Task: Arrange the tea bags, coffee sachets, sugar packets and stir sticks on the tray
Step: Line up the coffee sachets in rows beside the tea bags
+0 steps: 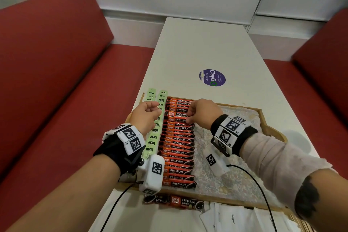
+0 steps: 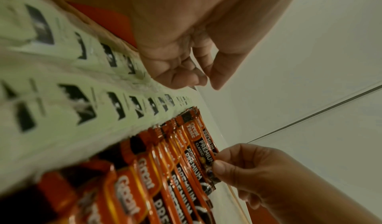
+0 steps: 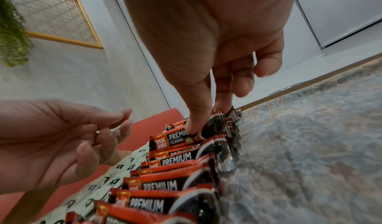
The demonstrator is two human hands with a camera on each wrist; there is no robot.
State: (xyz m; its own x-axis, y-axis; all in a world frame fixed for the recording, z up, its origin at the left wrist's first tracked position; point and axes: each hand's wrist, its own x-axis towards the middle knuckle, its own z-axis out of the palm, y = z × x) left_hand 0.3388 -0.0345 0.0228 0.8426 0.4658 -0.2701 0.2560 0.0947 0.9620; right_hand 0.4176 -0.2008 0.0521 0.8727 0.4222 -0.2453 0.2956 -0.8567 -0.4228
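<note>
On tray (image 1: pixel 271 130): right hand (image 1: pixel 200 113) pinches "Great Taste PREMIUM" sachet (image 3: pixel 177 139).

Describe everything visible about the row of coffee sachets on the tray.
The coffee sachets are glossy orange-and-black sticks printed "Great Taste Premium Classic". They lie crosswise, overlapping like shingles, in one long row down the wooden tray, beside the green tea bags. The right hand touches the right end of one near the far end; the left hand hovers empty.

White table (image 1: pixel 197 52) carries a wooden tray (image 1: pixel 244 204), 1 coffee sachet (image 1: pixel 174 201), sugar packets (image 1: pixel 231 219), round sticker (image 1: pixel 212 77).
</note>
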